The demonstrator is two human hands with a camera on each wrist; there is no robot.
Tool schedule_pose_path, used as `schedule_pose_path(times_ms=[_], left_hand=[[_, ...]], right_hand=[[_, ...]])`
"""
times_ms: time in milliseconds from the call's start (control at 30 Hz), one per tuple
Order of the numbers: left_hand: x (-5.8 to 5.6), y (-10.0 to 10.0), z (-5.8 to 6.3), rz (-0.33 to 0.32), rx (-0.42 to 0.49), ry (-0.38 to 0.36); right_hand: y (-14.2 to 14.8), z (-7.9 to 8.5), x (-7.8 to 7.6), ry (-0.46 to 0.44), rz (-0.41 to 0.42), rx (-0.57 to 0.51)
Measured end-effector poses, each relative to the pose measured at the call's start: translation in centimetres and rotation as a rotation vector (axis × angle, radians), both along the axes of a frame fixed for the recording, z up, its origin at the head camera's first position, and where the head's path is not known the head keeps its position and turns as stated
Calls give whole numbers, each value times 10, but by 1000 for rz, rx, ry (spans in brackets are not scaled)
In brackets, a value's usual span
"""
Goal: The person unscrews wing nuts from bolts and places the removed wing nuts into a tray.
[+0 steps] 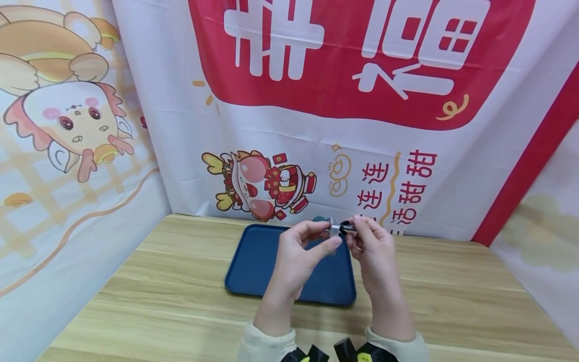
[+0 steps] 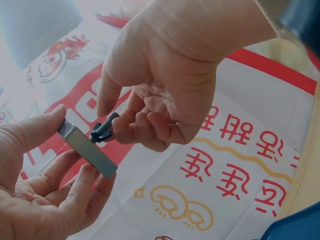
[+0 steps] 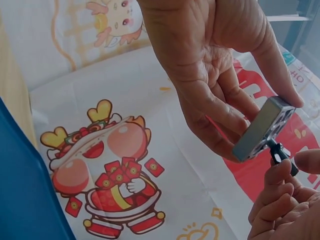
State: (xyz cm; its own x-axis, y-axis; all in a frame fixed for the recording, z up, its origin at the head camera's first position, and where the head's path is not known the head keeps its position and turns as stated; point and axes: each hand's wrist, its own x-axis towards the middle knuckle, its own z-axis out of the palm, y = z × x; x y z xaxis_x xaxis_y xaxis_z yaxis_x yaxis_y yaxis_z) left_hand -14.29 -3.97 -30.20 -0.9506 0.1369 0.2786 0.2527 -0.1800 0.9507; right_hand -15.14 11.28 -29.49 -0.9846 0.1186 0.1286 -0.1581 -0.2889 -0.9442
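My left hand (image 1: pixel 294 254) holds a small silver metal block (image 2: pixel 90 150) by its edges, thumb on one side and fingers on the other. In the right wrist view the block's face (image 3: pixel 270 131) shows hollows. A threaded bolt (image 2: pixel 108 124) stands out from that face, with a black wing-shaped nut (image 2: pixel 101 133) around it close to the block. My right hand (image 1: pixel 373 246) pinches the bolt's outer end between thumb and forefinger, its other fingers curled in. Both hands are raised above the tray's right part in the head view.
A dark blue tray (image 1: pixel 253 274) lies on the light wooden table (image 1: pixel 181 281), behind and below the hands. Printed cloth (image 1: pixel 172 100) hangs along the table's back, with another printed sheet (image 1: pixel 68 216) on the left side.
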Motion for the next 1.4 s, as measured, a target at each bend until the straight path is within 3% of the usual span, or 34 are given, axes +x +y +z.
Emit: schedule_pose_path(times_ms=[467,700,1000,1400], left_hand=[[0,1,0,-12,-9,-7],[-1,1,0,-1,-16,-6],[-1,-1,1,1,0,2],[-1,-2,-1,-16,24,9]], right_hand=[[-6,0,-3,-49,-55,-68],[-3,2,-3,-40,-29,-24],[4,1,-2,72,50,21],[9,-4,-2,182,83,88]])
